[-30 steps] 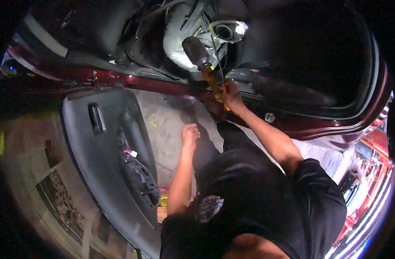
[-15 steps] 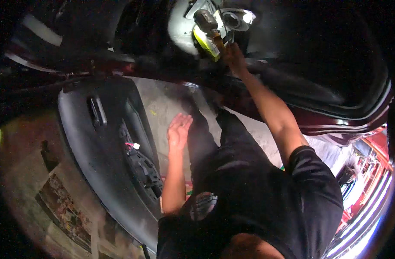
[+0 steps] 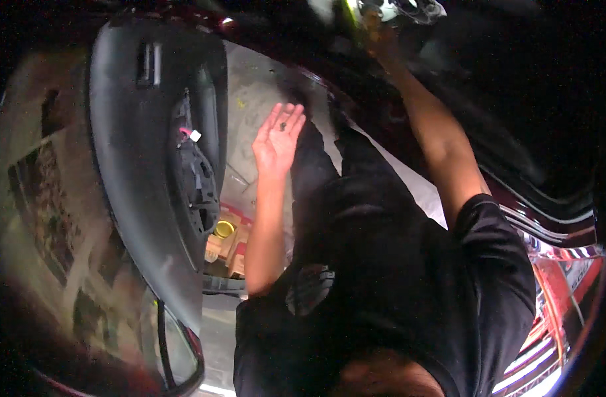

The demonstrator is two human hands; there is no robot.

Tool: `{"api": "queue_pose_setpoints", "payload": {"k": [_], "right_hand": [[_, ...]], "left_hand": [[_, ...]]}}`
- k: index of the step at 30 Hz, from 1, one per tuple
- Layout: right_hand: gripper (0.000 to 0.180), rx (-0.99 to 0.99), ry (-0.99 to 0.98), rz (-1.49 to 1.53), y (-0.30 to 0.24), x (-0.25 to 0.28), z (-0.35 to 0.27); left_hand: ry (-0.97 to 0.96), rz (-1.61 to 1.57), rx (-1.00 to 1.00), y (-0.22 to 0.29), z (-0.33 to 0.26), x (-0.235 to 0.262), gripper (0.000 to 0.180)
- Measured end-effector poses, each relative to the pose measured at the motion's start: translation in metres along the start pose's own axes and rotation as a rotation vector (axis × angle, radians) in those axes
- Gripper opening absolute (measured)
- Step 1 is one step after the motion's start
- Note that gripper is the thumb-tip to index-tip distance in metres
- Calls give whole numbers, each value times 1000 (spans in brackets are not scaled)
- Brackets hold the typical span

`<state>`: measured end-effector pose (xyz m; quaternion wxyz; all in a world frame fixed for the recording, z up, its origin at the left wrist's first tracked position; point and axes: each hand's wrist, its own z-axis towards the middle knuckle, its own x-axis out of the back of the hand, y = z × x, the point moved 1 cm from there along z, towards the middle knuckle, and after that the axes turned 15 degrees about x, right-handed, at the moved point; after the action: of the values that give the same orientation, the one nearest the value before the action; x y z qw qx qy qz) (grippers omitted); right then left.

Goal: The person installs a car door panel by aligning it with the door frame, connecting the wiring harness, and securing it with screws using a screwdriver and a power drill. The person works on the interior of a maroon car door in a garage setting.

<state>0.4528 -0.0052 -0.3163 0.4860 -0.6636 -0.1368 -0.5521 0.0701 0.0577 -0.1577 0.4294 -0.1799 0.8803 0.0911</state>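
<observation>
My left hand is raised palm up, fingers stretched, beside my dark trousers. On its fingers lies a small dark piece, too small to name. My right hand reaches up into the dark car interior, its fingers closed and dimly lit. A yellowish-brown thing shows at its fingertips, its kind unclear. Just beyond sit a bright white-and-silver part and a yellow-green edge, cut off by the top of the view.
At left stands an open car door with a bare section where a white connector hangs on pink wires. A side mirror is lower left. Cardboard boxes and a round yellow-topped container lie behind my left forearm. Dark car bodywork curves along the right.
The view has tilted, so the car interior sits higher and the boxes and mirror now show. My left palm has turned more toward view, showing the small dark piece. My right hand stays inside the car.
</observation>
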Motion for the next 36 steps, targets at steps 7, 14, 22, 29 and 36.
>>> {"api": "queue_pose_setpoints", "payload": {"k": [7, 14, 22, 29, 36], "right_hand": [[34, -97, 30, 829, -45, -4, -54], [24, -165, -702, 1052, -130, -14, -202], [18, 67, -943, 934, -186, 8, -208], [46, 145, -924, 938, -208, 34, -207], [48, 65, -939, 922, -206, 58, -179]], "left_hand": [[355, 317, 30, -45, -14, 78, 23], [479, 400, -21, -79, -42, 114, 19], [475, 393, -143, -69, -51, 110, 31], [419, 617, -86, -75, -31, 94, 29], [435, 776, -131, -51, 26, 91, 24]]}}
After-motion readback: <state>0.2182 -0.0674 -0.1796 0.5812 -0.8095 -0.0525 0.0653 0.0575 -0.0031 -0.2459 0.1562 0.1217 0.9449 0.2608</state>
